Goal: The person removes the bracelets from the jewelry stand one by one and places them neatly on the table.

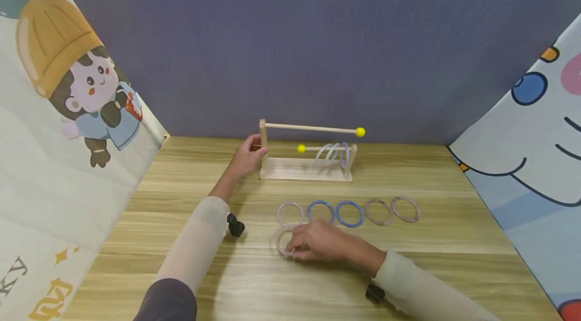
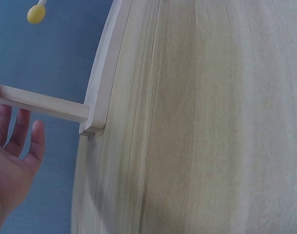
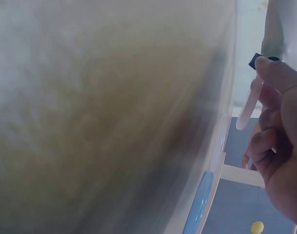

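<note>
The left hand [image 1: 247,158] grips the left post [image 1: 263,132] of a wooden stand [image 1: 304,169], with its thumb in front and its other fingers round the back; the right hand [image 1: 320,240] pinches a pale ring [image 1: 278,242] between thumb and finger; I cannot tell if that ring touches the surface [image 1: 454,245].

The held ring is just below a pale pink ring [image 1: 290,203], which sits at the left end of a row; next come two blue rings [image 1: 349,225], then two brownish rings [image 1: 379,224] side by side; all five lie flat, in front of the stand.

The stand has a long top rod [image 1: 313,128] with a yellow ball on its right end; a short rod [image 1: 312,149] pokes out from the right post, with a yellow ball on its left end; some white rings [image 1: 335,151] and a purple ring [image 1: 348,159] hang on the short rod; the purple one is nearest the right post.
</note>
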The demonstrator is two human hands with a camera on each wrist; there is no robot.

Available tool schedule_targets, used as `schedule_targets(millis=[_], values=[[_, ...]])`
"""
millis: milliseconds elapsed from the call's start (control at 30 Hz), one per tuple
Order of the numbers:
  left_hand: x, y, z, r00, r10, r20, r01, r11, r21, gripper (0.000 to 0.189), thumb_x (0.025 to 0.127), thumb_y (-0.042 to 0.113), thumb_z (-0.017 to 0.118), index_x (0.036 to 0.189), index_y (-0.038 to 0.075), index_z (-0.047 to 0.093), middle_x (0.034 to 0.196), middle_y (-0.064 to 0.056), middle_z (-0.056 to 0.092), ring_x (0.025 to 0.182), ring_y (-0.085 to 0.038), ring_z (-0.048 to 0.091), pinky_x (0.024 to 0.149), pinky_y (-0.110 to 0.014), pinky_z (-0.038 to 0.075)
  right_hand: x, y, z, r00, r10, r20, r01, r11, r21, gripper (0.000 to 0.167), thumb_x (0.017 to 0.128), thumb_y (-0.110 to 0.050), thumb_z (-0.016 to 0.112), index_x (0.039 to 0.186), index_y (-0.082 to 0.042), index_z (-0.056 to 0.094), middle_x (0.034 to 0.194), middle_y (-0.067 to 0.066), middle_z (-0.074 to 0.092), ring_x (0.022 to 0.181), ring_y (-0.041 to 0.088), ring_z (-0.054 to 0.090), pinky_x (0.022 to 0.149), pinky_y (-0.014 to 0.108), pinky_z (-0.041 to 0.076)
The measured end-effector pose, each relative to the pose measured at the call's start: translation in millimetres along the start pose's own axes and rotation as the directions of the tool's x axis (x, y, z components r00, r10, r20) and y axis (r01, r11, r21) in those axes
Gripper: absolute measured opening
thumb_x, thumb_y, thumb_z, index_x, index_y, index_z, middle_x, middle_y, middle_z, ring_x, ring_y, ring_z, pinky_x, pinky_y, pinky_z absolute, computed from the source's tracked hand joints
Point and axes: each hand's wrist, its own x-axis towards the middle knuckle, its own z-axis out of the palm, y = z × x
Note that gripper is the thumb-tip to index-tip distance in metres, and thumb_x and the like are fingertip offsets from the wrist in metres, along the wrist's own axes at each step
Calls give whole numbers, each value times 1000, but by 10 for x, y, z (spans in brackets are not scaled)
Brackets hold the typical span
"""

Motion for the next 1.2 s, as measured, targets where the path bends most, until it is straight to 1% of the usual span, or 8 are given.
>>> schedule_targets(millis=[67, 267, 500, 667, 833, 967, 1100, 1200], values=[[1, -2, 0, 1000, 5, 2, -5, 1000, 5, 41, 102, 19, 64, 139, 5, 52, 128, -21, 62, 123, -38, 59, 103, -52, 51, -8, -10, 14, 1000, -15, 17, 15, 1000, 7, 13, 90, -28, 77, 102, -27, 79, 85, -17, 69, 71, -10, 54, 63, 2, 38], [0, 2, 1, 1000, 18, -5, -18, 1000, -1, 41, 101, 17, 64, 138, 3, 53, 126, -23, 63, 121, -40, 60, 102, -53, 51, -20, -18, 48, 999, -35, 31, 33, 998, 46, 14, 88, -29, 78, 101, -27, 79, 86, -18, 70, 72, -12, 54, 65, 0, 38], [-4, 9, -4, 1000, 15, -2, -15, 1000, -12, 41, 101, 17, 64, 138, 3, 53, 126, -22, 63, 121, -40, 59, 102, -54, 51, -16, -7, 64, 997, -42, 63, 40, 999, 37, 12, 88, -31, 79, 100, -28, 78, 86, -19, 69, 72, -13, 52, 65, 1, 38], [-6, 9, -4, 1000, 10, 0, -10, 1000, -8, 42, 102, 17, 64, 139, 3, 52, 127, -23, 63, 122, -40, 59, 102, -53, 51, -8, -13, 58, 993, -20, 113, 13, 998, 57, 12, 87, -32, 79, 99, -29, 77, 86, -19, 69, 73, -14, 51, 66, 1, 37], [-15, 27, -4, 1000, 1, 4, -1, 1000, -11, 43, 103, 19, 62, 141, 3, 51, 130, -23, 61, 124, -40, 58, 103, -53, 50, -11, -8, 60, 989, 5, 150, -14, 998, 62, 14, 86, -33, 80, 99, -28, 77, 87, -20, 70, 75, -16, 53, 69, 0, 38], [-13, 32, -4, 1000, 3, 7, -3, 1000, -15, 45, 102, 21, 63, 141, 3, 51, 131, -23, 61, 124, -40, 58, 105, -54, 50, -12, -4, 71, 987, 18, 162, -30, 997, 71, 14, 86, -33, 81, 98, -28, 77, 87, -19, 70, 76, -16, 55, 70, 0, 38], [-1, 10, 0, 1000, 7, -3, -7, 1000, -14, 43, 102, 21, 64, 139, 4, 53, 128, -22, 63, 122, -39, 59, 104, -53, 50, -10, -1, 81, 986, 27, 164, -41, 996, 80, 15, 84, -31, 82, 98, -27, 77, 86, -18, 70, 76, -15, 56, 70, 0, 38], [4, -5, 1, 1000, 12, -8, -12, 1000, -18, 41, 101, 20, 65, 138, 4, 54, 126, -22, 63, 121, -39, 59, 103, -53, 50, -11, 0, 88, 985, 30, 167, -45, 995, 88, 15, 84, -31, 82, 98, -26, 77, 86, -17, 70, 76, -14, 56, 70, 0, 38]])
